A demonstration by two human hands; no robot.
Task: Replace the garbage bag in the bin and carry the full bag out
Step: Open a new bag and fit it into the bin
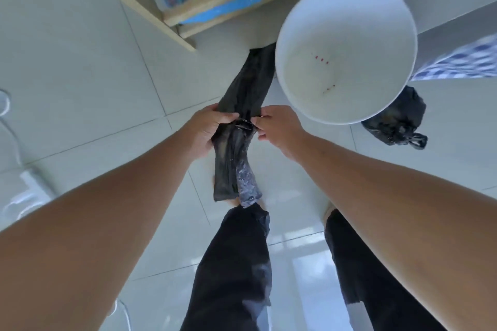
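Observation:
A fresh black garbage bag (pixel 243 88), still a long folded strip, hangs in the air over the floor. My left hand (pixel 208 129) grips its left edge and my right hand (pixel 279 129) pinches its right edge, both at the same height. The white round bin (pixel 347 8) stands bare and unlined just right of my hands. A tied, full black bag (pixel 398 118) lies on the floor behind the bin's right side.
A wooden shelf (pixel 172 21) with a blue plastic pack stands at the top. A blue checked cloth (pixel 462 62) shows at the right edge. A white cable (pixel 10 129) runs along the left floor. My legs in dark trousers are below.

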